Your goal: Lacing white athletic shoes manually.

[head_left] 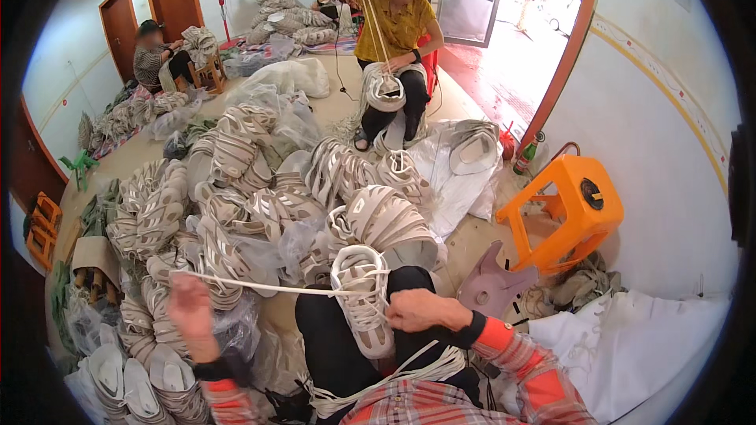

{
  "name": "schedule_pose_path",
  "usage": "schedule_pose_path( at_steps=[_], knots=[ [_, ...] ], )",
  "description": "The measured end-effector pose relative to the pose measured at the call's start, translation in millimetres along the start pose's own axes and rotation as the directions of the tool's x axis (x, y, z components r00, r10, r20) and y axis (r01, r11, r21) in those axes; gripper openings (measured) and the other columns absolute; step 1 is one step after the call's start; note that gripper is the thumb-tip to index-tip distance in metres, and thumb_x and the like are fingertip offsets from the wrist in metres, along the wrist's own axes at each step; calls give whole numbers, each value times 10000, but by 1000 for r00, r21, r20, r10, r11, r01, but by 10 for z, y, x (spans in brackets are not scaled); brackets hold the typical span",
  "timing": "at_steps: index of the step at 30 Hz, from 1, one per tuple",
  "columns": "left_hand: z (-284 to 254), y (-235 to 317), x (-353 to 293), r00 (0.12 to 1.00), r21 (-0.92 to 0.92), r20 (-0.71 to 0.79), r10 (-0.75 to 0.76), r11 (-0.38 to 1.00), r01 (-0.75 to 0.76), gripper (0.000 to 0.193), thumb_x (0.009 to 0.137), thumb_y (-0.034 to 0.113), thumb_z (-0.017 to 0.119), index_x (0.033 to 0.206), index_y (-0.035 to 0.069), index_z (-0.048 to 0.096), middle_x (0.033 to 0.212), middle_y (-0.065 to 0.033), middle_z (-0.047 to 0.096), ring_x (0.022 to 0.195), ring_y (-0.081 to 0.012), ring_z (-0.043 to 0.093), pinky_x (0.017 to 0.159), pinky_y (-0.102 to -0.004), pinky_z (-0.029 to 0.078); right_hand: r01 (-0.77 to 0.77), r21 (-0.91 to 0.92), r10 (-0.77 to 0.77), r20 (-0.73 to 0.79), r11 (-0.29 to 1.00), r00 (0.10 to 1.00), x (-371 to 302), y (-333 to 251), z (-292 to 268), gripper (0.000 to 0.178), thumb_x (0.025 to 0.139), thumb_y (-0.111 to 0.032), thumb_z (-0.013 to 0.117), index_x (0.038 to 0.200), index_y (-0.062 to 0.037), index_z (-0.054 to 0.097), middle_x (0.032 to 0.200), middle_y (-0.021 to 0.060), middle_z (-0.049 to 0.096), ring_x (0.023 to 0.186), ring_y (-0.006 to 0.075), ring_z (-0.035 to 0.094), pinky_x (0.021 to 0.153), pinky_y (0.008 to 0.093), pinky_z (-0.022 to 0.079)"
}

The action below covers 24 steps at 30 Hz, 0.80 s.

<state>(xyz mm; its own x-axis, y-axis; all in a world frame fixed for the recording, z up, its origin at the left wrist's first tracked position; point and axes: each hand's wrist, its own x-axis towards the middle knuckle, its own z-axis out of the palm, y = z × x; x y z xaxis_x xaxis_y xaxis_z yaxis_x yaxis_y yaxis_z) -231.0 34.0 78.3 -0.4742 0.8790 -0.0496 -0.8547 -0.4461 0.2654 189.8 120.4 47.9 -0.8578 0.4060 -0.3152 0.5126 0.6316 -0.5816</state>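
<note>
A beige and white shoe upper stands between my knees, its opening facing away from me and its toe towards me. From it a white shoelace runs taut to the left, up to my left hand, which is blurred but closed on the lace. My right hand is at the right side of the shoe, its fingers pinched together against the edge. What lies between those fingers is hidden. A bundle of loose white laces lies across my lap.
Heaps of stacked shoe uppers and plastic bags spread to my left and ahead. An orange stool, a bottle and white sacks are on the right. Opposite me sits a co-worker with a shoe and laces; others sit farther back.
</note>
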Motion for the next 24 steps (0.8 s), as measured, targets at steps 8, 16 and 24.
schedule_pose_path(
  at_steps=[8,16,24],
  knots=[
    [355,803,-301,922,416,273,275,830,-371,84,880,41,462,946,-6,440,812,-40,440,719,-136,409,660,-270,347,116,382,123,-546,917,829,337,-50,98,246,824,-156,552,1040,-41,574,867,167,603,770,278,589,687,361,476],
    [25,-375,-555,895,490,-321,-309,755,436,75,873,105,545,826,49,525,681,38,484,516,-36,401,440,-140,317,263,31,-257,-122,964,959,684,-717,947,148,786,-104,513,912,-26,510,741,181,592,708,382,599,587,467,467],
    [-379,-1658,-890,934,995,-16,-358,-94,-19,218,918,207,473,952,22,582,647,-81,616,559,-182,580,496,-315,432,-148,76,167,-451,986,877,329,-383,317,257,865,-200,489,1080,-63,520,652,179,592,628,353,605,547,455,464]
  ],
)
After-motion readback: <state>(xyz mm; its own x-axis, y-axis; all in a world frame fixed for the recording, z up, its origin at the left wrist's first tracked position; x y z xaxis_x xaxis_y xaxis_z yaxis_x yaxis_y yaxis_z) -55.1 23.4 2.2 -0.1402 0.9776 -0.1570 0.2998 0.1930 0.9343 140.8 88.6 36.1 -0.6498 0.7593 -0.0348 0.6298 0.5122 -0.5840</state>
